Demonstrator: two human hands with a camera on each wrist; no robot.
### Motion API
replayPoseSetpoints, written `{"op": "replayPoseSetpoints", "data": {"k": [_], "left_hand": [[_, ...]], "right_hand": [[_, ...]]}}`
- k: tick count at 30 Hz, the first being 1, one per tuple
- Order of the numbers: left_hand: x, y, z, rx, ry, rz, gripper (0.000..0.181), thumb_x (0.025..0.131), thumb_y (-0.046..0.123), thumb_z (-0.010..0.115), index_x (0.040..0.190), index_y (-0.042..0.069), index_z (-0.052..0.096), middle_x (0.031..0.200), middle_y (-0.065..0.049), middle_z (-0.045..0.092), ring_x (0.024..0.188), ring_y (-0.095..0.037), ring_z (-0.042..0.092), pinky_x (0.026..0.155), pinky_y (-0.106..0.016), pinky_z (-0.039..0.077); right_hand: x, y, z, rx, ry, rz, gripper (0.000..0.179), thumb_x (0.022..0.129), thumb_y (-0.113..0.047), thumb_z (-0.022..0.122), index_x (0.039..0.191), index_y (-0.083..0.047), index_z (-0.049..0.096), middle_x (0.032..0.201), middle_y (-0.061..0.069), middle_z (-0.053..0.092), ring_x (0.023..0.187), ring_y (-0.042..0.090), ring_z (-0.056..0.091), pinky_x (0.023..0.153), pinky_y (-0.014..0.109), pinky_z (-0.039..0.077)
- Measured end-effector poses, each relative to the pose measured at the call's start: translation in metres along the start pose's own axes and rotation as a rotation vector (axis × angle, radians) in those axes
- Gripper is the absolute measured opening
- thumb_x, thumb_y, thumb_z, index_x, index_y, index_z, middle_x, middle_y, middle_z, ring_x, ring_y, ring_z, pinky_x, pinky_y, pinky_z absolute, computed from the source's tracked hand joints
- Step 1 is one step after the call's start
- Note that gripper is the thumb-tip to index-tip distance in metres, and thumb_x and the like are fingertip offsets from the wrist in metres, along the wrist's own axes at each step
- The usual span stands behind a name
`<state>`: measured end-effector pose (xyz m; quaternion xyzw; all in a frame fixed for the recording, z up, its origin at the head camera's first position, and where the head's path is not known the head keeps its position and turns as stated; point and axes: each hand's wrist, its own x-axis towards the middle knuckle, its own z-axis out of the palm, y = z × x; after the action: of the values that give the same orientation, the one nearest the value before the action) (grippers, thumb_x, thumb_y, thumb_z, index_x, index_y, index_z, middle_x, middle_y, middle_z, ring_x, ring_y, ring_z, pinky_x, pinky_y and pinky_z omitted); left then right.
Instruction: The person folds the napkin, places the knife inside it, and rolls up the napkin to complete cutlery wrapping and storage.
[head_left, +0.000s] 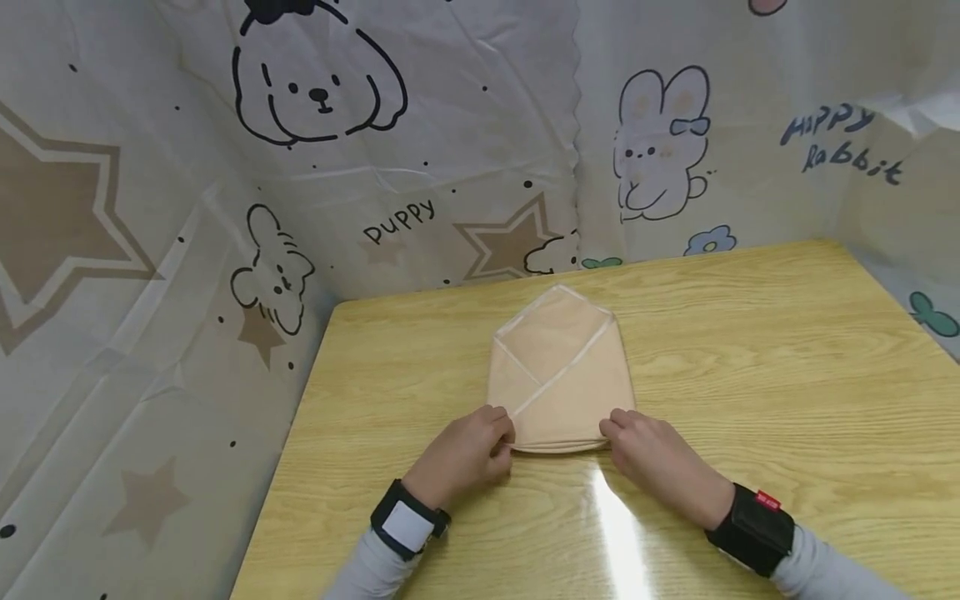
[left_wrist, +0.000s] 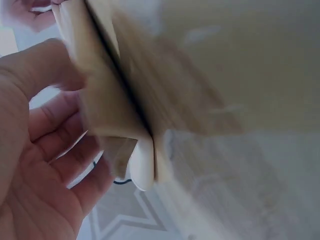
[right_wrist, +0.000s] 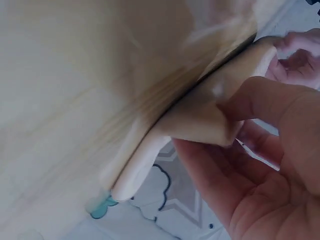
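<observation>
A peach cloth (head_left: pixel 573 383) with pale edging lies folded on the table, its far end coming to a point like an envelope flap. Layers show along its near edge. My left hand (head_left: pixel 468 450) pinches the near left corner between thumb and fingers. At the near right corner, my right hand (head_left: pixel 656 454) grips the cloth the same way. In the left wrist view, the folded edge of the cloth (left_wrist: pixel 107 95) stands slightly off the tabletop beside my thumb. The right wrist view has the cloth (right_wrist: pixel 200 120) between my thumb and the fingers beneath it.
The wood-grain table (head_left: pixel 750 350) extends on both sides of the cloth. Behind it and to the left hangs a pale sheet (head_left: pixel 465 100) printed with animals and stars. Each wrist wears a black strap (head_left: pixel 753 529). Light reflects off the tabletop near the front.
</observation>
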<state>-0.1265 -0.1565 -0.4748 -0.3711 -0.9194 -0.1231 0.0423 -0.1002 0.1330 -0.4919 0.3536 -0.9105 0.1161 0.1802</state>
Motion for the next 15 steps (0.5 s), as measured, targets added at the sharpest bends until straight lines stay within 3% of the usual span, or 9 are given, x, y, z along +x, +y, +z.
{"op": "replayPoseSetpoints", "data": {"k": [8,15], "left_hand": [[0.016,-0.017,0.004,-0.142,-0.046,-0.092,0.007,0.095,0.017,0.059,0.093,0.014,0.064,0.079,0.008,0.060,0.066,-0.003,0.051,0.058,-0.020,0.047],[0.027,-0.024,0.008,-0.048,-0.046,-0.103,0.008,0.091,0.019,0.065,0.092,0.014,0.071,0.087,0.006,0.057,0.075,-0.005,0.052,0.067,-0.024,0.051]], "right_hand": [[0.003,0.013,0.002,0.059,-0.035,0.071,0.007,0.079,0.000,0.064,0.084,-0.004,0.060,0.072,0.001,0.053,0.065,0.013,0.050,0.051,0.028,0.049],[0.013,0.016,0.006,-0.060,0.034,0.071,0.012,0.075,0.003,0.067,0.083,-0.002,0.060,0.075,0.004,0.042,0.067,0.018,0.036,0.055,0.027,0.038]]}}
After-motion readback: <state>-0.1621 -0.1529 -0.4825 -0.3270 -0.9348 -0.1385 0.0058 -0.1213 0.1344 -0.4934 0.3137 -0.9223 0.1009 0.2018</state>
